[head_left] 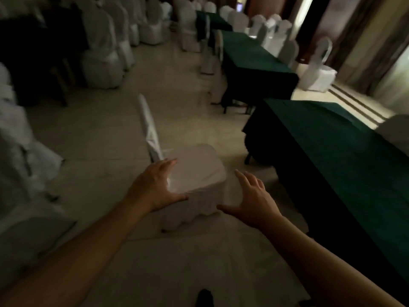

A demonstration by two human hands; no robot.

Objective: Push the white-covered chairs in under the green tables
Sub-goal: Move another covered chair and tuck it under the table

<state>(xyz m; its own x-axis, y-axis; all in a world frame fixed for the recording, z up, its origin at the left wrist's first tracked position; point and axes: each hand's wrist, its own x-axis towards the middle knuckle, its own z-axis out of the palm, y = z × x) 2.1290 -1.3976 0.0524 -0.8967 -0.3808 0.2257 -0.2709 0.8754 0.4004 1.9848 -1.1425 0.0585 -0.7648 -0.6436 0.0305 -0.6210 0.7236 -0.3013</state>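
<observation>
A white-covered chair stands alone on the floor in the aisle, its back to the left and its seat facing the near green table on the right. A gap of floor lies between chair and table. My left hand is spread with straight fingers over the seat's near left corner. My right hand is spread with straight fingers beside the seat's right edge; whether it touches the cover is unclear. The frame is dim and blurred.
A second green table and a third stretch away behind the near one, with several white-covered chairs along their sides. More covered chairs crowd the left side. The pale tiled floor between the rows forms an aisle.
</observation>
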